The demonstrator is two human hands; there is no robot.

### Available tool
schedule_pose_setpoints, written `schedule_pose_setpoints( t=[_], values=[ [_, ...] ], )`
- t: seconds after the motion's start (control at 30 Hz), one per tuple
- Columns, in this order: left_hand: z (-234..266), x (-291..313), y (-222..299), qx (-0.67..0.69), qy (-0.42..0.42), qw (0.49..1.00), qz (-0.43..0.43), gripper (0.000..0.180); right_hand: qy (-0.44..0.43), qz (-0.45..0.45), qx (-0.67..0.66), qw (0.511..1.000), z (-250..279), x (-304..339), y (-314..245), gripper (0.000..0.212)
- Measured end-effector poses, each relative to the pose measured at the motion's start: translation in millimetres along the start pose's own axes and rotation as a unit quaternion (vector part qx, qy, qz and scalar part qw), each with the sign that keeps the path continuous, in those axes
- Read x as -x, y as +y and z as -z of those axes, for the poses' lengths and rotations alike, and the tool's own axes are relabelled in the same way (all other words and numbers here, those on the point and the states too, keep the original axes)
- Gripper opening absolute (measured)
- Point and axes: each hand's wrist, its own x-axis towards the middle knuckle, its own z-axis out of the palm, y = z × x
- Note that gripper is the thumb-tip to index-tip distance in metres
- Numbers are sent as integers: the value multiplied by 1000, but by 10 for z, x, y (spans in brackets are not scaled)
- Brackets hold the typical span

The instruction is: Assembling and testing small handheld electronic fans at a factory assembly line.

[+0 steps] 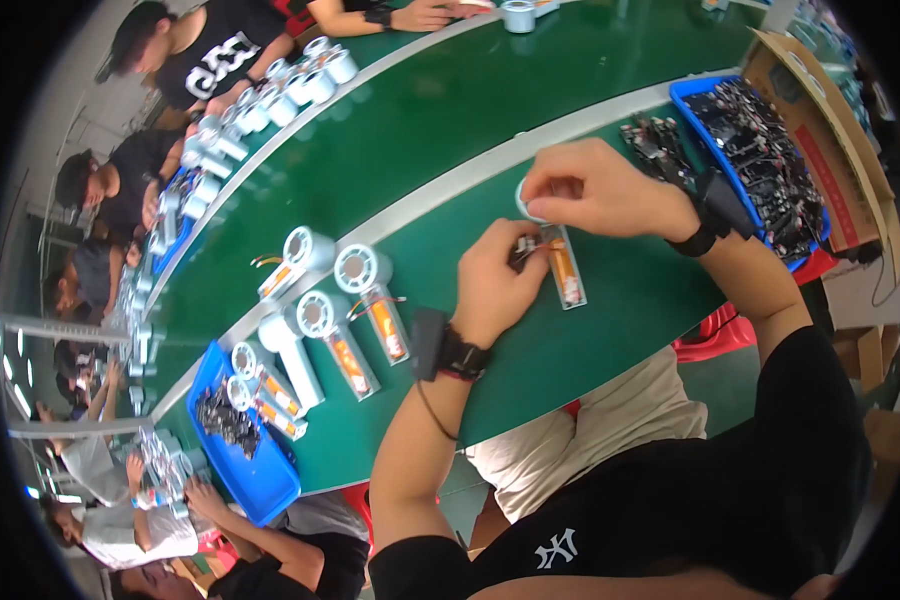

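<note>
In front of me lies a light-blue handheld fan housing (571, 283), its long open handle showing an orange battery and its round head mostly covered by my right hand. My left hand (500, 282) is closed beside the handle, pinching a small dark circuit board (522, 254) with thin wires leading toward the handle. Over the head, my right hand (600, 192) has its fingers curled together; what sits between the fingertips is hidden. Both wrists wear black straps with small dark boxes.
Several similar fan housings (342, 345) lie to my left, by a blue tray (270, 482) holding dark parts. At right are loose circuit boards (658, 145), a full blue bin (682, 92) and a cardboard box (858, 150). Other people work along the green belt (440, 110).
</note>
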Motion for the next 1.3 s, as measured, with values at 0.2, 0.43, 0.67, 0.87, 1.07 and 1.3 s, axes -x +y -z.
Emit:
schedule_pose_setpoints(
  t=[0.2,0.43,0.67,0.87,1.07,1.3],
  values=[
    [22,-80,-71,112,20,989,93,18,-19,133,98,986,41,322,278,17],
    [59,-45,-85,157,55,986,15,15,-1,138,36,990,-121,370,263,21],
    [70,14,-67,166,44,984,42,17,-7,185,15,983,-242,403,233,23],
    [81,36,-83,140,33,989,27,20,-56,172,-4,983,-210,423,157,21],
    [0,-3,-83,166,94,981,25,16,-58,178,13,982,-217,427,160,22],
    [72,11,-62,70,72,994,-30,22,4,179,19,984,-221,377,158,23]
  ],
)
